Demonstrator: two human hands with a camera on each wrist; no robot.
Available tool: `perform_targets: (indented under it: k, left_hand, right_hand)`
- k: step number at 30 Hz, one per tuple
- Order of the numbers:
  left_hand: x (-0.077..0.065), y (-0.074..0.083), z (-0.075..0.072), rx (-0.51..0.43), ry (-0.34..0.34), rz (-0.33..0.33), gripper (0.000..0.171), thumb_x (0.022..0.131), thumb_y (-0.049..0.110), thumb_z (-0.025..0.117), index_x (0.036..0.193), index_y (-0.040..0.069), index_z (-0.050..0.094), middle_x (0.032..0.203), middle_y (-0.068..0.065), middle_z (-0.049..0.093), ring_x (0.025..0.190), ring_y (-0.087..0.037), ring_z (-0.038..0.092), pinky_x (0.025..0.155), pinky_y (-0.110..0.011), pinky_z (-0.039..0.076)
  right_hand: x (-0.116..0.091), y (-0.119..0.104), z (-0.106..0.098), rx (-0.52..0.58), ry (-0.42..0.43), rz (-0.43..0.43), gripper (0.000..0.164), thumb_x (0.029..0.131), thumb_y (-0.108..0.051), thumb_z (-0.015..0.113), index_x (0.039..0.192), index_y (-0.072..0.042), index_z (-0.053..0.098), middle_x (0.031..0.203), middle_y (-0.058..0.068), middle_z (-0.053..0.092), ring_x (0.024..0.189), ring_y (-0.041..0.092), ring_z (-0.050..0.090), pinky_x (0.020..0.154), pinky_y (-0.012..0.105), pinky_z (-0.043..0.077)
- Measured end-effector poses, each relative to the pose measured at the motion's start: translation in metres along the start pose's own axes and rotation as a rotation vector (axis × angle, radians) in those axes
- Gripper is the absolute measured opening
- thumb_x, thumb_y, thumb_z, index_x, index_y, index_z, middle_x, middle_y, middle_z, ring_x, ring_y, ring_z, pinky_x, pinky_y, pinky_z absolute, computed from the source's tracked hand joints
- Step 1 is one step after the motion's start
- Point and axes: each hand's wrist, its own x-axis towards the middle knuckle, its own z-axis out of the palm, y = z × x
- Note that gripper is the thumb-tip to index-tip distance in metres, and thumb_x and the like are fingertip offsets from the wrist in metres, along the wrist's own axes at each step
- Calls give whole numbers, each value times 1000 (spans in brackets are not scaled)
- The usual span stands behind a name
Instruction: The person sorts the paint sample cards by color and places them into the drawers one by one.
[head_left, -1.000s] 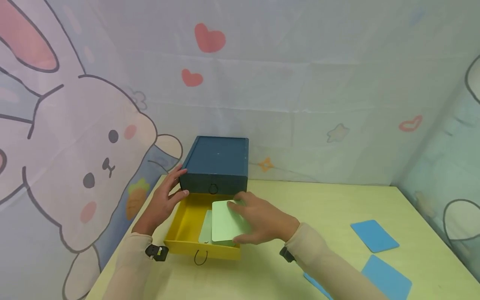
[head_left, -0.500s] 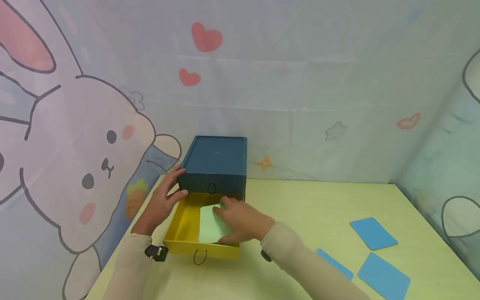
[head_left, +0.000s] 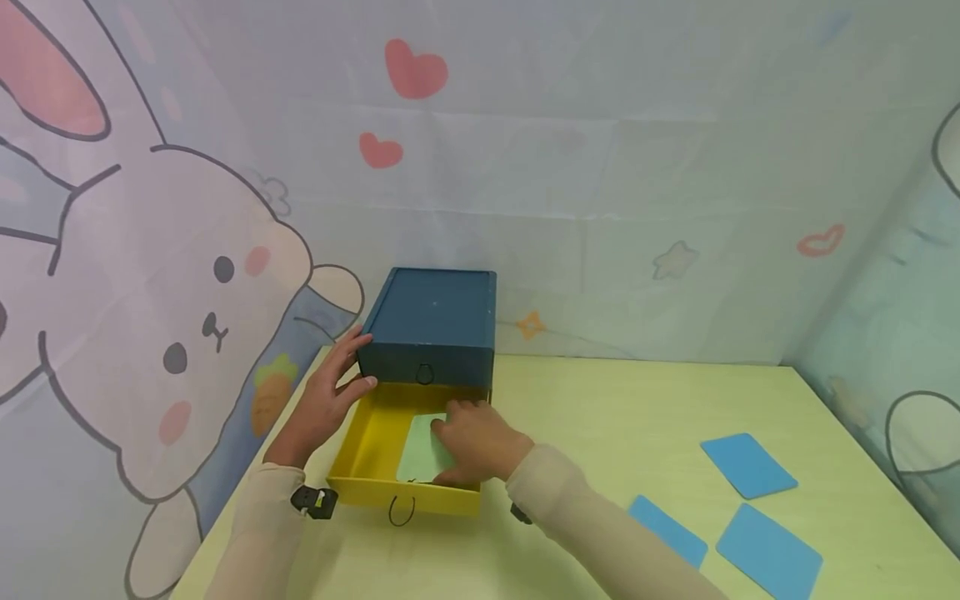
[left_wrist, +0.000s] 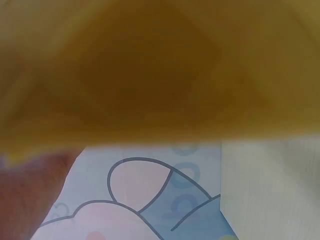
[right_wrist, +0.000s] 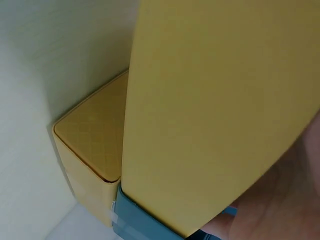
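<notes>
In the head view, my left hand [head_left: 322, 408] rests against the left side of a dark blue cabinet [head_left: 431, 308], fingers spread along its edge. A yellow drawer [head_left: 405, 500] with a black ring handle stands pulled out below the blue front. Inside it lies a light green card [head_left: 420, 450]. My right hand [head_left: 480, 446] reaches into the drawer, its thumb and fingers bent over the card's right part and hiding it. In the right wrist view, a yellow wall [right_wrist: 215, 100] hides most of my hand [right_wrist: 285, 200]. Blurred yellow fills the left wrist view's upper half.
Several blue cards lie on the pale table [head_left: 615, 417] at the right: a far card [head_left: 748, 465], a near card [head_left: 771, 550], and one card [head_left: 667, 529] partly behind my right sleeve. A cartoon-printed cloth [head_left: 562, 167] hangs behind the table.
My right hand has lowered a green card over another one in the drawer, moving left and down, and now sits lower. My left hand has stayed at the cabinet.
</notes>
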Motion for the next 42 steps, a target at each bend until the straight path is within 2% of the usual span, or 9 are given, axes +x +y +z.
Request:
perform_targets:
  k: [5, 11, 14, 20, 24, 27, 35, 40, 42]
  left_hand:
    - [0, 0, 0, -5, -4, -1, 59, 103, 16, 53, 158, 12, 31, 171, -12, 12, 151, -49, 24, 117, -65, 33]
    - [0, -1, 0, -8, -3, -5, 60, 103, 16, 53, 158, 12, 31, 171, -10, 11, 152, -49, 24, 117, -64, 33]
    - [0, 0, 0, -6, -4, -7, 60, 103, 16, 53, 158, 12, 30, 171, -10, 11, 152, -49, 23, 117, -64, 33]
    - [-1, 1, 0, -6, -6, -13, 60, 103, 16, 54, 158, 12, 30, 171, -10, 11, 152, -49, 24, 117, -65, 33]
    - [-1, 2, 1, 4, -1, -12, 60, 102, 16, 54, 158, 12, 32, 171, -9, 12, 151, -48, 25, 117, -64, 34]
    - [-1, 3, 1, 11, 5, -6, 60, 102, 16, 55, 157, 12, 32, 171, -11, 13, 151, -48, 26, 116, -64, 34]
    - [-1, 3, 1, 10, 9, -4, 60, 102, 15, 55, 157, 13, 32, 171, -10, 13, 151, -48, 27, 116, -64, 34]
    - [-1, 3, 2, 3, 6, -5, 60, 102, 14, 55, 158, 13, 32, 171, -9, 12, 151, -48, 27, 116, -64, 34]
    - [-1, 3, 2, 6, 7, -6, 60, 102, 14, 55, 157, 13, 32, 171, -8, 12, 151, -48, 27, 116, -63, 34]
  right_hand:
    - [2, -4, 3, -44, -48, 29, 66, 79, -70, 70, 126, -24, 67, 116, 2, 69, 103, 19, 65, 90, 35, 56]
    - [6, -8, 6, -71, -69, 44, 65, 76, -66, 76, 126, -26, 66, 112, -1, 71, 101, 17, 66, 89, 34, 56]
    - [6, -9, 6, -76, -57, 51, 63, 75, -64, 79, 124, -25, 67, 106, -2, 72, 95, 15, 66, 84, 32, 57]
    - [6, -12, 5, -88, -50, 51, 57, 73, -64, 81, 112, -24, 69, 87, -5, 71, 73, 11, 61, 64, 27, 52]
    - [6, -12, 6, -92, -52, 53, 55, 73, -64, 80, 108, -23, 69, 82, -6, 71, 66, 10, 59, 59, 26, 50]
    - [5, -11, 6, -90, -45, 54, 56, 73, -64, 80, 109, -23, 69, 84, -6, 71, 69, 11, 60, 60, 27, 50]
    - [1, -8, 0, -16, -34, 43, 63, 76, -62, 79, 123, -23, 67, 105, -2, 72, 90, 14, 65, 78, 28, 59]
    - [-6, -8, -19, 68, -20, 60, 61, 80, -55, 79, 127, -20, 66, 110, -2, 70, 95, 15, 65, 81, 28, 60]
    - [-12, -8, -30, 96, 11, 65, 59, 82, -54, 78, 128, -19, 65, 112, -2, 70, 95, 15, 66, 81, 28, 60]
